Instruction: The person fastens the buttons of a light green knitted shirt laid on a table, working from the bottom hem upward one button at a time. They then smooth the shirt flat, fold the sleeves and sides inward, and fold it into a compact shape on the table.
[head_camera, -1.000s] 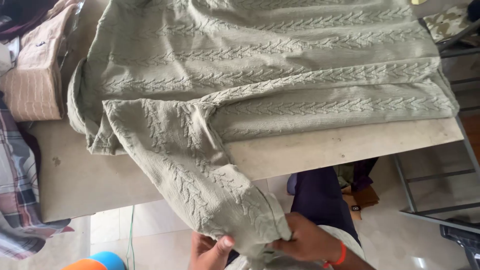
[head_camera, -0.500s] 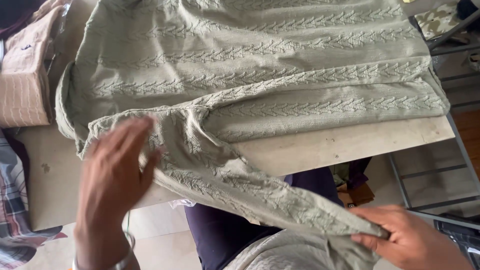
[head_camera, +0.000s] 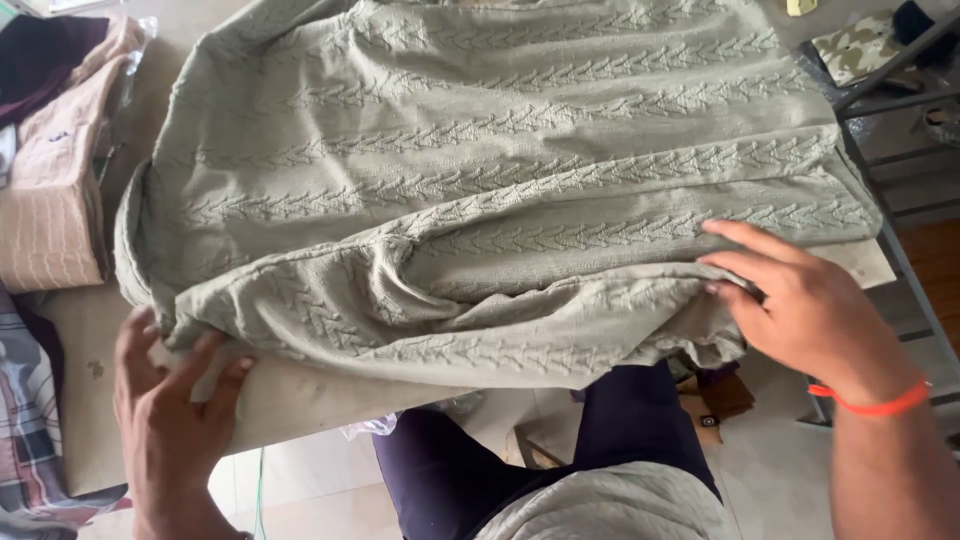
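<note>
Folding the sleeve across the olive knit sweater (head_camera: 500, 180) spread on the table (head_camera: 90, 420), the left hand (head_camera: 170, 420) pinches the shoulder edge. The right hand (head_camera: 800, 310), open-fingered, presses the sleeve flat; keeping that fold edge straight and taut would serve best.

The olive knit garment (head_camera: 500, 200) covers most of the table (head_camera: 300, 410). Bare surface remains only along the near edge and near-left corner. Folded clothes (head_camera: 50, 200) block the left edge; a metal frame (head_camera: 900, 250) borders the right edge.
</note>
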